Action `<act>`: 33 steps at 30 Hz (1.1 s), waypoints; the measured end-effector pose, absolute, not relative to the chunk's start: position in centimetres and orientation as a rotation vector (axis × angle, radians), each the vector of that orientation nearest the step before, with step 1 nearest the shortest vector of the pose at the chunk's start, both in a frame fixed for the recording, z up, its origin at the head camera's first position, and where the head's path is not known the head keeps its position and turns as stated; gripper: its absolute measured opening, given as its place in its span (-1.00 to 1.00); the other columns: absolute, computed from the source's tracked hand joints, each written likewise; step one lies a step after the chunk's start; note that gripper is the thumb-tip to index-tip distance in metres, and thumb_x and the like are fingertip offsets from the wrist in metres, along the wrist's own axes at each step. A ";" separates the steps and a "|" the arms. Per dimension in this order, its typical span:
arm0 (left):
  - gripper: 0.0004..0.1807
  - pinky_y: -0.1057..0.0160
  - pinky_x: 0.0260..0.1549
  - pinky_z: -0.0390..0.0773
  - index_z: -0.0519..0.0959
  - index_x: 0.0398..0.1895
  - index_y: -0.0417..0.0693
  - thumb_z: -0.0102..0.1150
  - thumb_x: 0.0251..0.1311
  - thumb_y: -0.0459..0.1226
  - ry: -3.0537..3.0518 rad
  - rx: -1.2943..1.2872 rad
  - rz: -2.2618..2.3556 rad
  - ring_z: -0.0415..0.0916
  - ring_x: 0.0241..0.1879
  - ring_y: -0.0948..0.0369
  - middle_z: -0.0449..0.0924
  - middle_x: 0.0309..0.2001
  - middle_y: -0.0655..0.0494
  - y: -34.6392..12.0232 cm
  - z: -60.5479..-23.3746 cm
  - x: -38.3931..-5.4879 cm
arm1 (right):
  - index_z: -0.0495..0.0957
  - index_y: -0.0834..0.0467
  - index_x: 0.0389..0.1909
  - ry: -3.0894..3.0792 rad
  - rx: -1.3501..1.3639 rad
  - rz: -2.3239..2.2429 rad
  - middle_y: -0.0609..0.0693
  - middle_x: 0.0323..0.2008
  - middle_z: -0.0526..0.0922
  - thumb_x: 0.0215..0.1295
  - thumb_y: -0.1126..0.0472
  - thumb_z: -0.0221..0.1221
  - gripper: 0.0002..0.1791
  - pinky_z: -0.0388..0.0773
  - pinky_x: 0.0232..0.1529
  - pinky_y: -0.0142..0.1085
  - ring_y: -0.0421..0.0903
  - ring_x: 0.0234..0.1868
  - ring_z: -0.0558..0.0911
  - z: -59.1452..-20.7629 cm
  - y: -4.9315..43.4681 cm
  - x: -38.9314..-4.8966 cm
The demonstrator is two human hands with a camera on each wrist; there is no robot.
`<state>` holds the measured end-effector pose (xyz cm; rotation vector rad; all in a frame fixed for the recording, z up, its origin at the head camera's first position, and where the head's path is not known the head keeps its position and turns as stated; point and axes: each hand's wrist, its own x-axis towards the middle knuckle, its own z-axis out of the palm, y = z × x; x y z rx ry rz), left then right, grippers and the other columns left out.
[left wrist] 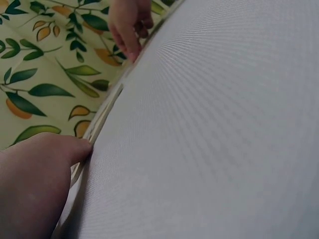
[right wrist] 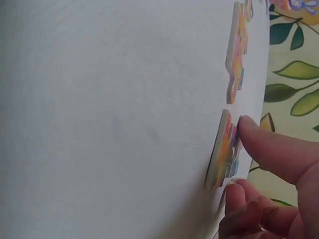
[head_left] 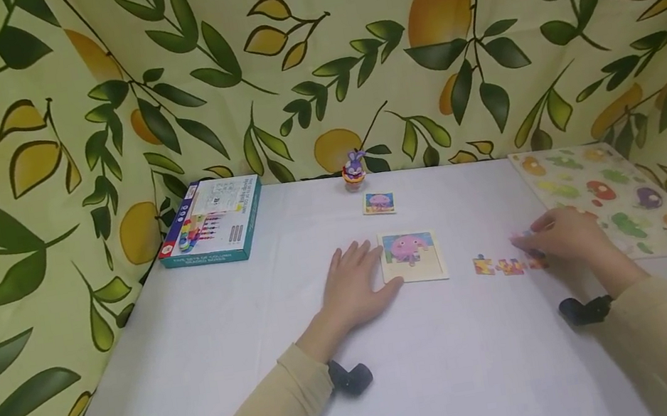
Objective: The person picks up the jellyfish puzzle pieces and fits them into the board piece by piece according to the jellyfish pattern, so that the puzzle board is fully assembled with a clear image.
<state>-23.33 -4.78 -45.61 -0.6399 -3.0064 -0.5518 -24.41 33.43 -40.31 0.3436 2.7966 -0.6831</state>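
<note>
On the table lies a square puzzle board [head_left: 413, 274] with a partly filled pink octopus picture. My left hand [head_left: 354, 284] rests at its left side with fingers extended, and the thumb [left wrist: 79, 149] touches the board's near edge. To the right of the board, loose jigsaw pieces [head_left: 510, 267] lie in a row. My right hand [head_left: 571, 237] is over the right end of that row, its thumb and fingers pinching a small pinkish puzzle piece [head_left: 521, 238]. In the right wrist view, another piece [right wrist: 219, 154] lies in front of the fingertips and partly hides the pinched one.
Behind the board lie a small picture card [head_left: 379, 203] and a purple rabbit figure [head_left: 354, 170]. A teal-edged box [head_left: 213, 222] stands at the back left. At the right lies a large board of fruit and vegetable pictures [head_left: 613, 195]. Patterned cloth [head_left: 309, 46] hangs around the table.
</note>
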 end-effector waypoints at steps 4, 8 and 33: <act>-0.17 -0.04 0.55 -0.22 0.33 0.54 0.08 -0.04 0.36 0.33 -3.004 -0.638 -0.554 -0.02 0.58 0.05 0.21 0.56 0.05 -4.7 -45.7 -23.3 | 0.46 0.45 0.17 2.774 0.338 -0.731 0.44 0.01 0.53 0.23 -0.28 0.35 -0.11 0.55 -0.18 0.08 0.33 -0.05 0.49 -40.3 33.3 -24.6; -0.17 -0.04 0.55 -0.22 0.33 0.54 0.08 -0.04 0.36 0.33 -3.008 -0.638 -0.553 -0.02 0.58 0.05 0.21 0.56 0.05 -4.7 -46.0 -23.2 | 0.44 0.45 0.16 2.755 0.353 -0.766 0.45 0.01 0.51 0.25 -0.19 0.37 -0.18 0.55 -0.17 0.09 0.33 -0.06 0.48 -40.2 33.0 -24.6; -0.18 -0.04 0.55 -0.21 0.35 0.53 0.07 -0.04 0.36 0.32 -2.999 -0.633 -0.550 -0.01 0.58 0.06 0.23 0.55 0.04 -4.6 -45.7 -23.3 | 0.39 0.31 0.25 2.726 0.287 -1.044 0.32 -0.07 0.65 0.35 -0.04 0.33 -0.35 0.62 -0.39 -0.21 0.06 -0.32 0.63 -39.5 28.1 -25.2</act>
